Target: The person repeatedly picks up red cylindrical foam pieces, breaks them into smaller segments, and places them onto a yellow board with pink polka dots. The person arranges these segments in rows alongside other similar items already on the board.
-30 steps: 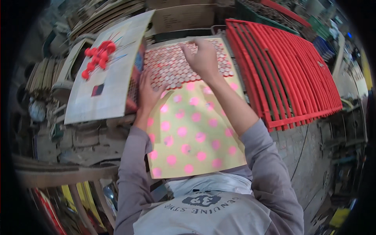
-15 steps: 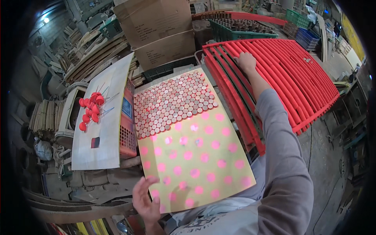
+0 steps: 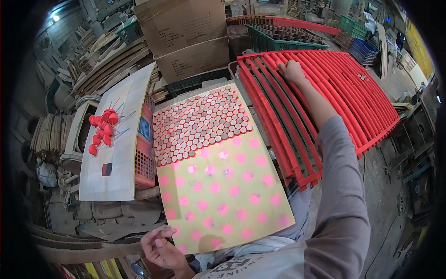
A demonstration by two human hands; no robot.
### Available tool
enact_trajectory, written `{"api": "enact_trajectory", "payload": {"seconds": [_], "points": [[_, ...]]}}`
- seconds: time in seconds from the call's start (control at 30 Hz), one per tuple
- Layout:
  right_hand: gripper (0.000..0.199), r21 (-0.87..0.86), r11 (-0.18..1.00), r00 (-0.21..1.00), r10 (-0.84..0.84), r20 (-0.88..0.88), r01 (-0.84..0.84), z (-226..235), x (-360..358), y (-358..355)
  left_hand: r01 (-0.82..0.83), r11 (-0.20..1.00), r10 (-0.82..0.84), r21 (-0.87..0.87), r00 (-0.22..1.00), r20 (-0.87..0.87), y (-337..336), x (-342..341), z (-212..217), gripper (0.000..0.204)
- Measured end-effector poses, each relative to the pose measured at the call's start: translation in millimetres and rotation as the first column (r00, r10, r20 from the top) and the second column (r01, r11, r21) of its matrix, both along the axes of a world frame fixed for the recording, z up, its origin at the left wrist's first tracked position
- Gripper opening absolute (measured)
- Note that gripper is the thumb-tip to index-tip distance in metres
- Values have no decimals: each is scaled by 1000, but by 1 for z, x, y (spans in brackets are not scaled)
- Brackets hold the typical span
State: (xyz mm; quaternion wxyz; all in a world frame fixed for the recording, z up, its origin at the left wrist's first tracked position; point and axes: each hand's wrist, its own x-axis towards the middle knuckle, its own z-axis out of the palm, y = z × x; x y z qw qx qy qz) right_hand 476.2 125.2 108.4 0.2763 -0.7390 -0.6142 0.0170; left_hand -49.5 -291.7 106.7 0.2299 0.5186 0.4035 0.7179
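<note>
My right hand [image 3: 292, 73] reaches to the far left part of a slatted rack of long red rods [image 3: 332, 93], its fingers closed on the far end of a red rod. Dark gaps show between the bars left of that hand. My left hand [image 3: 162, 246] is beside the near left corner of a yellowish board [image 3: 251, 186], fingers loosely bent and apart, holding nothing I can see. Many small round discs [image 3: 200, 123] with red edges sit close together on the board's far half. Pink round spots mark its near half.
To the left, a pale panel [image 3: 125, 172] bears several red rounded pieces [image 3: 103, 128] on thin sticks and a small dark square [image 3: 107, 169]. It lies over a red crate [image 3: 145, 162]. Cardboard boxes [image 3: 186, 28] and a green crate [image 3: 265, 43] of brown pieces stand behind.
My right hand stays at the rods' far end, while wider dark gaps show between the bars on its left. My left hand has shifted slightly left and down. The whole view has moved a little.
</note>
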Motion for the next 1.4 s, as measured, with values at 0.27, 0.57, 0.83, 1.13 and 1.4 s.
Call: {"api": "enact_trajectory", "payload": {"seconds": [0.27,0.57,0.83,1.13,1.4], "points": [[53,-102,826,758,450,-472,-554,109,-150,-176,93,991,-125,-92,885,-448,16,17,24,65],[47,-298,448,464,324,-825,-843,112,-229,-330,444,894,-376,57,815,-440,52,92,36,55],[61,-380,548,268,-275,-923,-745,50,-248,-360,514,853,-509,-85,857,80,11,78,-23,35],[58,-218,767,-541,-595,-594,-603,-23,-273,-440,456,852,-411,-257,887,213,-14,72,-35,37],[34,212,956,257,261,-931,-202,-11,-291,-450,154,959,-239,-238,891,-386,-10,84,-26,40]]}}
